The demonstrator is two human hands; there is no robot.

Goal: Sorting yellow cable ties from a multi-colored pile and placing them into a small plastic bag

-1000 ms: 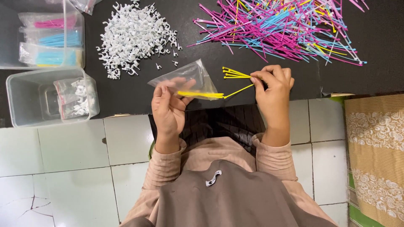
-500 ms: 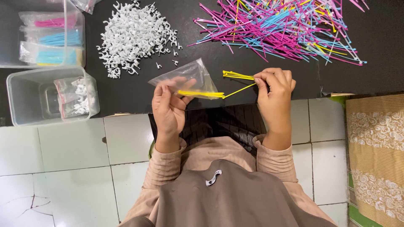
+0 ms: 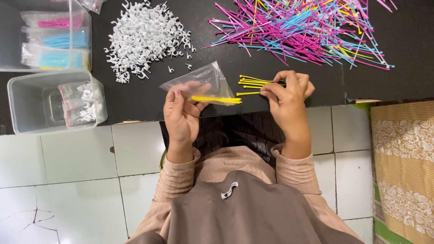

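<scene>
At the near edge of the black tabletop [image 3: 135,97], the left hand [image 3: 181,113] pinches a clear plastic bag [image 3: 201,81] with yellow ties inside; the right hand [image 3: 287,97] is clamped on a bunch of yellow cable ties [image 3: 251,83] just right of it.

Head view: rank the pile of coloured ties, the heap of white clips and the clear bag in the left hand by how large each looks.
1. pile of coloured ties, the widest spread.
2. heap of white clips, clearly smaller.
3. clear bag in the left hand, smallest, though it is raised nearer the camera.

Black mat [image 3: 135,97] w/ white clip pile [image 3: 144,36], coloured ties [image 3: 307,31], 2 clear tubs [image 3: 54,101].
</scene>
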